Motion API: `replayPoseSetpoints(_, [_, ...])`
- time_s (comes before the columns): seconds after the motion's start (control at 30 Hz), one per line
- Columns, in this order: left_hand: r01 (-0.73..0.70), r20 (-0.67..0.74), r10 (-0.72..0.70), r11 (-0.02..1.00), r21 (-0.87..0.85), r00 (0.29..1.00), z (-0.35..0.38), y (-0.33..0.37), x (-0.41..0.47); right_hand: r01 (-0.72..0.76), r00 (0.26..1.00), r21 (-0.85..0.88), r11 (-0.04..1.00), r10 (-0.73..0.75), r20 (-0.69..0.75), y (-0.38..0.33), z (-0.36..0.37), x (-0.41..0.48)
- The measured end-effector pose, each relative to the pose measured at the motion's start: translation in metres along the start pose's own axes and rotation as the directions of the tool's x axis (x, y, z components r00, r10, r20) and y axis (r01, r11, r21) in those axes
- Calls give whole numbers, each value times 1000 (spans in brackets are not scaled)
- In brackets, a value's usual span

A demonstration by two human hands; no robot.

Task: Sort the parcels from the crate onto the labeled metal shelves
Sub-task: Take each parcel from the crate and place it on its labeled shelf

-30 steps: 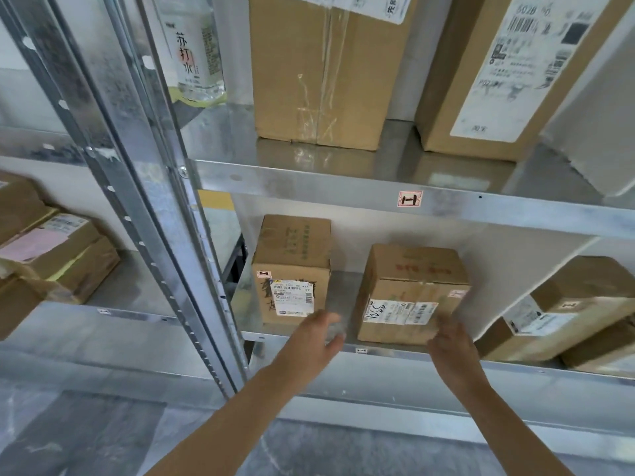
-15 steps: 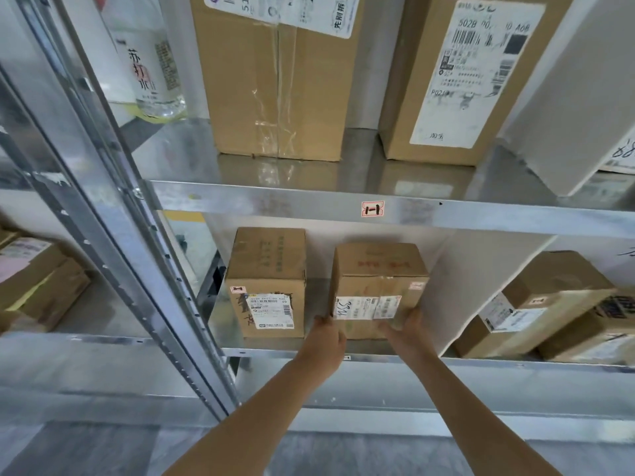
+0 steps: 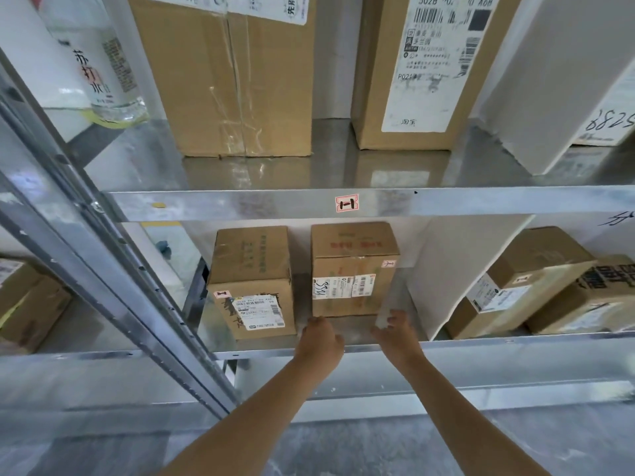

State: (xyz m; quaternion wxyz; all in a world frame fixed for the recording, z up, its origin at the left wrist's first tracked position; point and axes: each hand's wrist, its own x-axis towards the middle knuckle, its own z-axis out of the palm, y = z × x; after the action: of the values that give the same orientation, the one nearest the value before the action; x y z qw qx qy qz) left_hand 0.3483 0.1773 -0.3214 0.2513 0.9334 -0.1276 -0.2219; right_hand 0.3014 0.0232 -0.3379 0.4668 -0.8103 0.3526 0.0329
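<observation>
Standing label-out below the tag [image 3: 347, 203], box [image 3: 354, 269] bears a matching sticker [image 3: 389, 263]: presumably its proper shelf [image 3: 481, 341]. Your left hand [image 3: 319, 340] touches its base, ungripped; right hand [image 3: 395, 333] beside it holds nothing.

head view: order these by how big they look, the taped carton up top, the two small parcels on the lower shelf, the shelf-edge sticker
1. taped carton
2. left parcel and right parcel: they look about alike, so not ranked
3. shelf-edge sticker
</observation>
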Motion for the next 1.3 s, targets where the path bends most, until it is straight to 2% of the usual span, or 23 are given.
replayPoseSetpoints(0.13, [-161,-59,169,980,113,984,2,15,-6,36,999,-87,996,-38,-23,23,-19,-26])
replayPoseSetpoints(0.27, [-332,-125,355,928,172,927,-3,31,-1,101,995,-209,973,-104,-5,34,-53,-40])
replayPoseSetpoints(0.37, [-432,-113,455,884,177,883,-1,45,-6,118,993,-252,961,-120,8,45,-78,-48])
replayPoseSetpoints(0.43, [-507,-85,532,836,209,842,7,58,-10,74,997,-251,965,-79,-9,54,-94,-54])
replayPoseSetpoints(0.57, [-659,33,663,736,157,748,32,95,-25,-16,991,-207,978,-12,-132,72,-132,-65])
replayPoseSetpoints(0.7, [-709,56,707,700,79,705,53,138,-42,-17,968,-173,985,-27,-249,79,-172,-71])
replayPoseSetpoints(0.8, [-705,-27,705,709,26,709,65,163,-45,38,945,-175,984,-92,-312,77,-204,-66])
replayPoseSetpoints(0.9, [-634,-75,631,772,-42,772,81,178,-46,68,945,-180,981,-121,-302,78,-229,-49])
replayPoseSetpoints(0.97, [-572,-92,565,817,-72,820,87,187,-45,103,949,-163,981,-146,-281,85,-240,-27])
replayPoseSetpoints(1.1, [-511,-150,498,857,-63,854,90,210,-36,113,967,-170,979,-148,-206,85,-254,7])
replayPoseSetpoints(1.3, [-333,-195,282,886,-323,939,110,239,-11,84,995,-47,995,-86,-58,87,-270,35])
